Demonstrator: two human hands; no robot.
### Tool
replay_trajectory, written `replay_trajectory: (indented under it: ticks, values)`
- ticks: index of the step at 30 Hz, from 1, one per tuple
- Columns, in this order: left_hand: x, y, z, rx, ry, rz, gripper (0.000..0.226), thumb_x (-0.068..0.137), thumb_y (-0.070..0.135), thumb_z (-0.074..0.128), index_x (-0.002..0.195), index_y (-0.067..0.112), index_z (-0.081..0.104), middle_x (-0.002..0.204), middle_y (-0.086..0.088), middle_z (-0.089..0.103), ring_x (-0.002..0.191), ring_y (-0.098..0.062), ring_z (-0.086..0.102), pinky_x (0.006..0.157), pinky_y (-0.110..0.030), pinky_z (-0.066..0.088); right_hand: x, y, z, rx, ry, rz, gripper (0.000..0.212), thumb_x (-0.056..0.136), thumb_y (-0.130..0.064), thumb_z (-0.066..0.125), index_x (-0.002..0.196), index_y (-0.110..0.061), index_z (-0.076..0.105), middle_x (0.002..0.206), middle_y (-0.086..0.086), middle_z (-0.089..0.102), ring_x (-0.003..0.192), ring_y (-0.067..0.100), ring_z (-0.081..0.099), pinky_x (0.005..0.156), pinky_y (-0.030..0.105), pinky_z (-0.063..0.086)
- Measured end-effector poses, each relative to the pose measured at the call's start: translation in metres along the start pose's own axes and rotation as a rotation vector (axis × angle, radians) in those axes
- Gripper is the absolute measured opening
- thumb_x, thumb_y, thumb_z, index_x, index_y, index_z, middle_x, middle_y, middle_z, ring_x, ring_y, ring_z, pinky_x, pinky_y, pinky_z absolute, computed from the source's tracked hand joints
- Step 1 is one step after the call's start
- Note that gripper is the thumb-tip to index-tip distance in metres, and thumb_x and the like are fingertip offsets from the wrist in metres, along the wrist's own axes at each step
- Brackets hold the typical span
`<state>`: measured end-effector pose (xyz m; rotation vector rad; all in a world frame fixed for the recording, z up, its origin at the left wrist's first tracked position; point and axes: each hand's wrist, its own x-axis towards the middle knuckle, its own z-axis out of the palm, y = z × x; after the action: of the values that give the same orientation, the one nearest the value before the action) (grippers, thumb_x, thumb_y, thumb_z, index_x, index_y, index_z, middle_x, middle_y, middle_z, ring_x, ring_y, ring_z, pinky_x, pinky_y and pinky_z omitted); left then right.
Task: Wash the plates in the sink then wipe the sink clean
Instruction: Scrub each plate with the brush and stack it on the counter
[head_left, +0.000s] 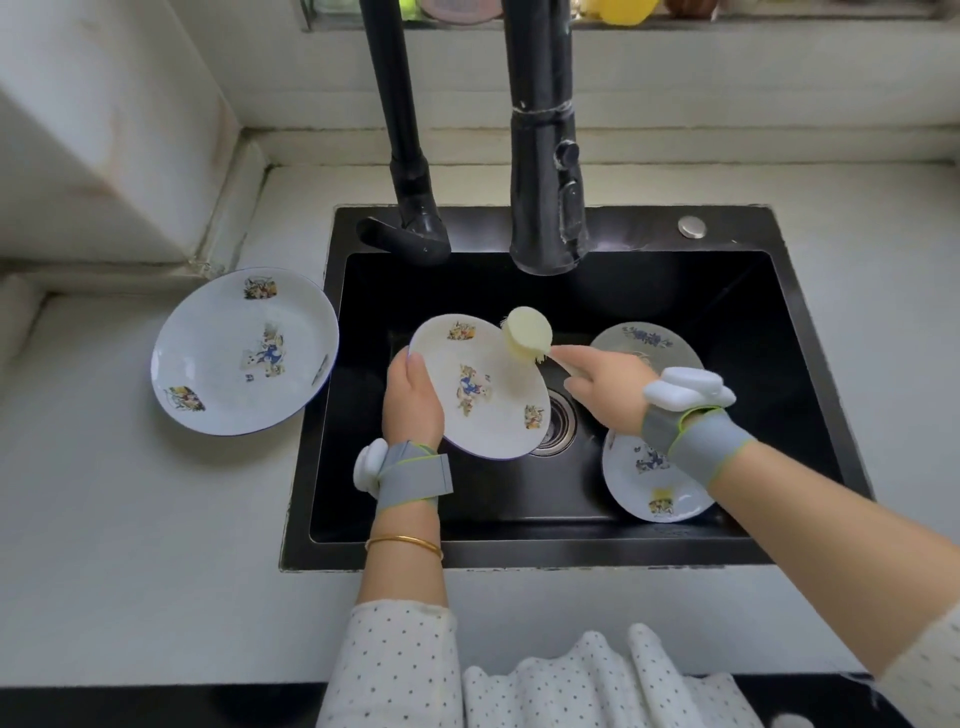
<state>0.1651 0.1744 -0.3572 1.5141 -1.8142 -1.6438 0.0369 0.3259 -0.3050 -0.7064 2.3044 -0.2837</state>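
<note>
Left hand (413, 402) grips a plate (480, 387) by its left rim, tilted over the middle of the sink (810, 322), and the right hand (605, 384) holds a brush (530, 332) against the plate's top edge. Two more plates lie at the sink's right side, one sits on the counter by its left edge. Wet one-handed grip looks risky: push too hard with the brush and the plate could slip and chip.

White counter (130, 519) bears a blue-rimmed plate (244, 353), nine o'clock of the black sink (727, 312); inside, flowered plate (647, 340) at two, cartoon plate (649, 493) at five
</note>
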Motion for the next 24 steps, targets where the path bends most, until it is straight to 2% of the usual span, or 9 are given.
replay_trajectory:
  ticks: [3,6,9,11,13,16,19,21,24]
  values:
    - [-0.005,0.0,-0.001,0.009,0.004,0.004,0.043,0.103,0.036,0.026,0.141,0.021,0.041,0.113,0.006,0.049,0.103,-0.014,0.047,0.091,-0.028,0.038,-0.016,-0.017,0.012,0.025,-0.076,-0.099,0.049,0.098,-0.025,0.043,0.144,-0.04,0.037,0.137,-0.003,0.055,0.105,0.015,0.055,0.087,0.024,0.042]
    - [-0.012,0.003,-0.003,0.004,-0.01,0.003,0.042,0.103,0.034,0.026,0.138,0.019,0.044,0.115,0.003,0.052,0.104,-0.016,0.049,0.09,-0.028,0.039,-0.02,-0.034,0.027,-0.058,-0.059,-0.177,0.048,0.099,-0.028,0.039,0.144,-0.043,0.033,0.136,-0.002,0.055,0.114,0.025,0.056,0.089,0.028,0.044]
    - [-0.017,0.005,-0.007,0.085,0.071,0.038,0.042,0.103,0.035,0.025,0.138,0.021,0.044,0.121,0.001,0.056,0.107,-0.019,0.052,0.085,-0.028,0.038,-0.009,-0.031,0.023,-0.229,-0.028,-0.044,0.05,0.098,-0.021,0.037,0.146,-0.035,0.031,0.13,0.006,0.058,0.112,0.032,0.058,0.087,0.032,0.045]
    - [-0.021,0.006,-0.01,0.225,0.139,0.091,0.042,0.103,0.038,0.024,0.139,0.027,0.043,0.12,0.0,0.059,0.105,-0.023,0.055,0.081,-0.028,0.038,-0.017,-0.032,0.019,-0.377,-0.167,0.012,0.048,0.097,-0.015,0.039,0.144,-0.025,0.037,0.132,0.006,0.056,0.113,0.03,0.059,0.086,0.031,0.047]
    - [-0.02,0.007,-0.009,0.334,0.17,0.155,0.041,0.102,0.039,0.024,0.137,0.031,0.044,0.119,-0.005,0.062,0.104,-0.029,0.057,0.078,-0.03,0.04,-0.036,-0.037,0.019,-0.315,-0.325,-0.012,0.045,0.098,-0.013,0.038,0.141,-0.023,0.042,0.121,0.006,0.06,0.086,0.028,0.064,0.06,0.023,0.051]
    - [-0.017,0.012,-0.015,0.396,0.213,0.221,0.041,0.102,0.04,0.025,0.137,0.03,0.044,0.116,-0.009,0.062,0.101,-0.031,0.058,0.074,-0.032,0.039,-0.06,-0.039,0.02,0.134,-0.424,-0.003,0.044,0.098,-0.02,0.041,0.138,-0.039,0.045,0.07,0.001,0.048,0.044,0.016,0.036,0.032,0.016,0.03]
    - [-0.015,0.018,-0.026,0.347,0.228,0.24,0.041,0.103,0.039,0.025,0.136,0.027,0.045,0.119,-0.009,0.061,0.104,-0.03,0.057,0.075,-0.03,0.037,-0.057,-0.04,0.013,0.015,-0.401,-0.02,0.047,0.096,-0.021,0.042,0.138,-0.043,0.044,0.079,0.007,0.057,0.051,0.022,0.042,0.038,0.022,0.037]
    - [-0.018,0.023,-0.029,0.339,0.194,0.255,0.04,0.103,0.037,0.026,0.136,0.025,0.046,0.121,-0.008,0.061,0.107,-0.031,0.056,0.077,-0.03,0.037,-0.044,-0.043,0.012,-0.323,-0.295,-0.045,0.052,0.096,-0.012,0.039,0.144,-0.033,0.039,0.122,0.005,0.061,0.082,0.026,0.059,0.063,0.03,0.051]
    - [-0.025,0.025,-0.025,0.289,0.11,0.245,0.041,0.104,0.035,0.025,0.137,0.021,0.045,0.124,-0.007,0.059,0.111,-0.029,0.056,0.081,-0.03,0.04,-0.026,-0.053,0.012,-0.282,-0.064,-0.033,0.047,0.098,-0.013,0.037,0.143,-0.023,0.037,0.134,0.007,0.055,0.113,0.03,0.058,0.087,0.032,0.046]
